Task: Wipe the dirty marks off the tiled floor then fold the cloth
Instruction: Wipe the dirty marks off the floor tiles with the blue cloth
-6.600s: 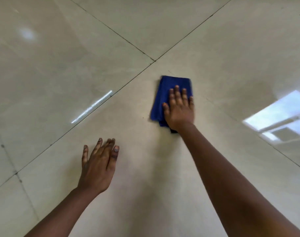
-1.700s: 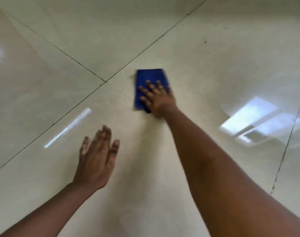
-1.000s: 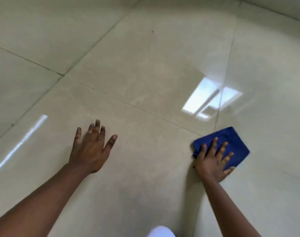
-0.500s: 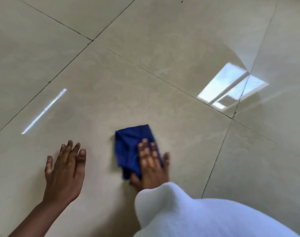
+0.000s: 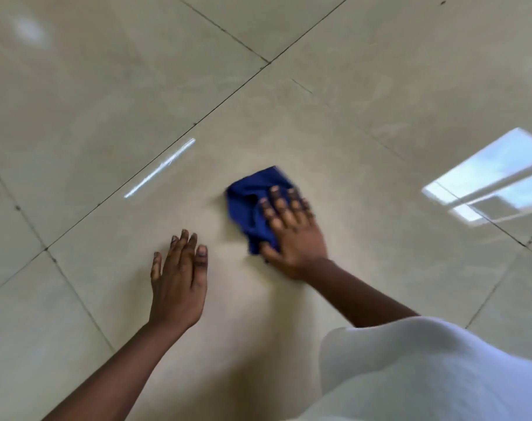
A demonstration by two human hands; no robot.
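A folded dark blue cloth [image 5: 249,205] lies bunched on the glossy beige tiled floor [image 5: 334,141] near the middle of the view. My right hand [image 5: 290,229] presses flat on the cloth's right half, fingers spread, covering part of it. My left hand [image 5: 179,281] rests palm-down on the bare tile to the left of the cloth and a little nearer to me, holding nothing. No distinct dirty marks show on the tile around the cloth; the image is blurred there.
Dark grout lines cross the floor, meeting at a corner [image 5: 268,62] beyond the cloth. A window reflection [image 5: 495,177] shines on the tiles at right. White clothing [image 5: 425,372] fills the lower right corner over my right arm.
My right hand slid the cloth from the far right back toward the middle, close to my left hand. The cloth looks more bunched. My left hand stayed planted on the tile.
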